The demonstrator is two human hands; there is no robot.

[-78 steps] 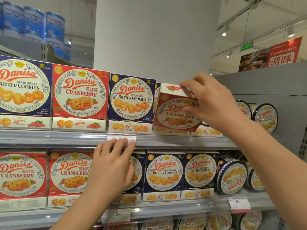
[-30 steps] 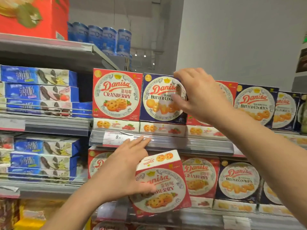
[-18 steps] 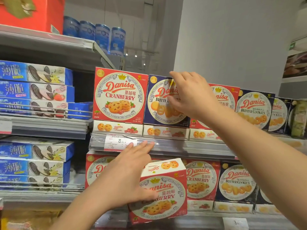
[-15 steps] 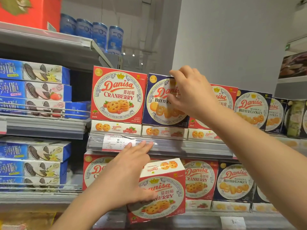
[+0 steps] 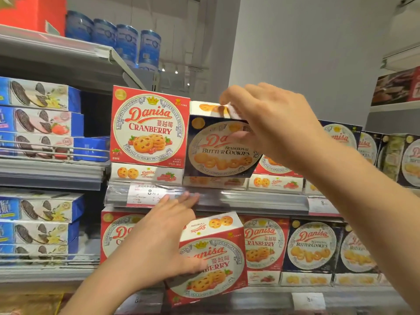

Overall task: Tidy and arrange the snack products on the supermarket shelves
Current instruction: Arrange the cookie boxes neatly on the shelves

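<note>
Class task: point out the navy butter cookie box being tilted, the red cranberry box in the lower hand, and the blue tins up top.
Butter cookie box point(image 5: 218, 153), head view, front label.
Cranberry box point(image 5: 213, 264), head view, front face.
Blue tins point(image 5: 127, 45), head view, one tin's side.

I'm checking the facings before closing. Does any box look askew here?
Yes. The blue butter cookie box in the right hand tips forward among red cranberry boxes; the left hand holds a tilted cranberry box.

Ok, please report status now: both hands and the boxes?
Right hand tilting blue butter cookies box out. Left hand holds red cranberry box. Nothing in the way.
</note>
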